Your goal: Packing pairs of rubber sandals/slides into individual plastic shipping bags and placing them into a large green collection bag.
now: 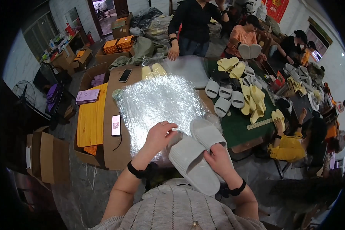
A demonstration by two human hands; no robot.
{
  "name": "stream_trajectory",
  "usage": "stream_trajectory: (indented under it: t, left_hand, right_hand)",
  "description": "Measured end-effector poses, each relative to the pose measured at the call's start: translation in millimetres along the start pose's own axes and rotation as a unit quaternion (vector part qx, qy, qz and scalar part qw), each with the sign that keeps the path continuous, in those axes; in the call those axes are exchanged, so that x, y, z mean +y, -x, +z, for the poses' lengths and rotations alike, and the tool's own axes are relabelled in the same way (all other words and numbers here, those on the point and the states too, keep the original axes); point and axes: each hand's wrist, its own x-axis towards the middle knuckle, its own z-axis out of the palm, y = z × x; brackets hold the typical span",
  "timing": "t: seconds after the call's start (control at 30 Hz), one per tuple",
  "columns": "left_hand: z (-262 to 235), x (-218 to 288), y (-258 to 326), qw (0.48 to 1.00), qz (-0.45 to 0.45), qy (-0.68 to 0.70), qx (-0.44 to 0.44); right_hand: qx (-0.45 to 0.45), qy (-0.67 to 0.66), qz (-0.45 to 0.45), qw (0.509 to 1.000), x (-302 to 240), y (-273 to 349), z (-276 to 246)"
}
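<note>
My right hand grips a pair of pale grey slippers, side by side, soles up, at the near edge of the table. My left hand pinches a clear plastic bag at the slippers' far end; the bag is hard to make out. Beyond the hands a stack of shiny clear plastic bags lies flat on the brown table.
A phone with a lit screen and a dark phone lie left. Grey and yellow slippers are heaped on a green mat to the right. Several people work around the tables. An open box of yellow envelopes stands at the left.
</note>
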Motion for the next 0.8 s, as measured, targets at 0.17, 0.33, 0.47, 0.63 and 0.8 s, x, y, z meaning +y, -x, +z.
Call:
stream_trajectory:
  t: [0.17, 0.33, 0.47, 0.63, 0.8]
  left_hand:
    - [5.2, 16.2, 2.3, 0.984, 0.154, -0.085, 0.03]
    - [7.6, 22.5, 10.1, 0.987, 0.137, -0.069, 0.05]
    - [8.0, 33.4, 21.4, 0.992, 0.123, 0.008, 0.008]
    - [13.7, 53.3, 31.3, 0.984, 0.17, 0.042, 0.006]
    - [5.6, 68.2, 50.2, 0.984, 0.149, 0.086, -0.045]
  right_hand:
    - [0.007, -0.032, -0.004, 0.999, 10.0, -18.4, 19.8]
    - [0.068, 0.03, -0.046, 0.996, 11.6, -25.4, 45.2]
    - [0.043, -0.004, -0.031, 0.999, 6.8, -37.6, 49.4]
    - [0.078, 0.03, -0.048, 0.995, 14.0, -62.8, 73.6]
    - [0.172, 0.007, -0.072, 0.982, -4.7, -120.4, 98.1]
